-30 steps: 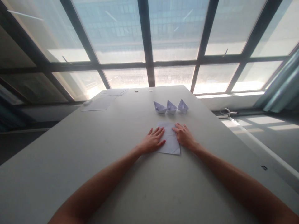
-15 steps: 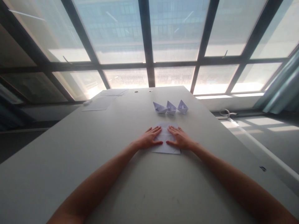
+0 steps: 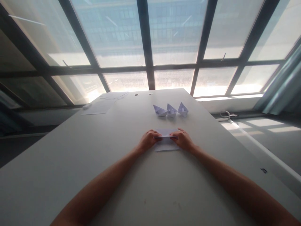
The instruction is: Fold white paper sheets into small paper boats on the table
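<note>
A white sheet of paper (image 3: 166,145) lies on the table in front of me, with a raised crease running across its middle. My left hand (image 3: 150,138) pinches the left end of that crease between thumb and fingers. At the other end, my right hand (image 3: 182,138) grips the paper the same way. Part of the sheet's side edges is hidden under my fingers. Just beyond the paper stand three folded paper boats in a row: a left one (image 3: 160,111), a middle one (image 3: 171,111) and a right one (image 3: 182,110).
Loose white sheets (image 3: 96,107) lie at the far left of the white table (image 3: 113,182). Two round holes show near its far edge. Windows rise behind the table, and a pale cable (image 3: 225,115) lies beyond the right edge. A small dark mark (image 3: 263,170) is at right.
Both hands were spread flat on the paper. Now their fingers have curled in and pinch it at both sides, and its middle has been lifted into a ridge.
</note>
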{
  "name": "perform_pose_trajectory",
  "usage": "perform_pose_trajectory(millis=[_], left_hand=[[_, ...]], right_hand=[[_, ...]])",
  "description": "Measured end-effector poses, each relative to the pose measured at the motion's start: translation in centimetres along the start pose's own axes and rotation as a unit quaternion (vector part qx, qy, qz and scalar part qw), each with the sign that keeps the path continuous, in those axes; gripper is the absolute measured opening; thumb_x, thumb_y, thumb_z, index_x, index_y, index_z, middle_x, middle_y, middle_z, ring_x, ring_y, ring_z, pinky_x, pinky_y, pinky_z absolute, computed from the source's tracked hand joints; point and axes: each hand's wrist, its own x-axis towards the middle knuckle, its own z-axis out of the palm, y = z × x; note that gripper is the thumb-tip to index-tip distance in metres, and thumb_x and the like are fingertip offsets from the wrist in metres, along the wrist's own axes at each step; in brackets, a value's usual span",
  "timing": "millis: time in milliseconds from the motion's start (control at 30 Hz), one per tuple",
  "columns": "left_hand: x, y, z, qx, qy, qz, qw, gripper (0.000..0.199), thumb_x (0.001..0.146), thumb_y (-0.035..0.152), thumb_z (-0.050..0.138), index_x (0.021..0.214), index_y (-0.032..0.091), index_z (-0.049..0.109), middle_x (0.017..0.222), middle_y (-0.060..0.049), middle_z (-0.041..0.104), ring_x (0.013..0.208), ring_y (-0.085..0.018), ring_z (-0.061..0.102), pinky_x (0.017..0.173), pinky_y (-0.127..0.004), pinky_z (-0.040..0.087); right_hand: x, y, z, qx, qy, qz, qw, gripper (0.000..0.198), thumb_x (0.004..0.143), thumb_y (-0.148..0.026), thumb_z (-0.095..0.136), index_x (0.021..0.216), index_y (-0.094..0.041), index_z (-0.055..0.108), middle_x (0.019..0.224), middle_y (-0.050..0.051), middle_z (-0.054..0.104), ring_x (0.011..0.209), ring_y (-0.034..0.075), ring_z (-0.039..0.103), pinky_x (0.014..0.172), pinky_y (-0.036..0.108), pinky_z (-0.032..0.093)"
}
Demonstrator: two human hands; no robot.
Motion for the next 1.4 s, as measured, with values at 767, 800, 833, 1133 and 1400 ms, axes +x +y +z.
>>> perform_pose_trajectory(millis=[767, 800, 833, 1133, 1400], left_hand=[[-0.5, 1.5, 2.0, -0.023, 0.106, -0.096, 0.99, 0.048, 0.086, 0.021, 0.053, 0.134, 0.018, 0.049, 0.14, -0.014, 0.047, 0.117, -0.025, 0.057, 0.098, -0.041, 0.048], [-0.7, 1.6, 2.2, 0.033, 0.073, -0.071, 0.994, 0.052, 0.086, 0.02, 0.052, 0.138, 0.019, 0.047, 0.148, -0.013, 0.04, 0.131, -0.026, 0.046, 0.109, -0.043, 0.039], [-0.9, 1.8, 2.3, 0.075, 0.031, -0.044, 0.996, 0.054, 0.088, 0.021, 0.05, 0.142, 0.019, 0.043, 0.153, -0.011, 0.034, 0.14, -0.026, 0.034, 0.116, -0.045, 0.028], [-1.4, 3.7, 2.4, 0.166, -0.156, 0.023, 0.973, 0.063, 0.101, 0.053, 0.024, 0.156, 0.022, 0.015, 0.161, -0.007, 0.017, 0.149, -0.023, 0.011, 0.119, -0.048, 0.007], [-1.5, 4.0, 2.1, 0.177, -0.169, 0.01, 0.97, 0.07, 0.099, 0.059, 0.02, 0.157, 0.022, 0.006, 0.161, -0.006, 0.013, 0.149, -0.022, 0.01, 0.119, -0.046, 0.002]], right_hand=[[0.5, 0.3, 1.7, 0.212, 0.129, 0.153, 0.957, 0.064, 0.085, -0.028, 0.051, 0.145, -0.016, 0.032, 0.097, 0.009, 0.068, 0.08, 0.021, 0.065, 0.075, 0.033, 0.053], [0.4, 0.2, 1.7, 0.165, 0.119, 0.161, 0.966, 0.065, 0.085, -0.027, 0.053, 0.145, -0.017, 0.033, 0.1, 0.01, 0.068, 0.085, 0.022, 0.066, 0.079, 0.034, 0.052], [0.2, 0.0, 1.7, 0.114, 0.11, 0.167, 0.973, 0.065, 0.085, -0.027, 0.054, 0.146, -0.019, 0.034, 0.105, 0.011, 0.068, 0.091, 0.024, 0.065, 0.083, 0.036, 0.051], [-0.8, -2.5, 1.6, -0.099, -0.022, -0.009, 0.995, 0.051, 0.095, -0.021, 0.035, 0.145, -0.014, 0.041, 0.152, 0.012, 0.038, 0.144, 0.024, 0.026, 0.118, 0.043, 0.016], [-0.5, -2.0, 2.0, -0.089, -0.134, 0.019, 0.987, 0.061, 0.099, -0.041, 0.026, 0.152, -0.01, 0.026, 0.158, 0.01, 0.024, 0.147, 0.022, 0.018, 0.119, 0.045, 0.01]])
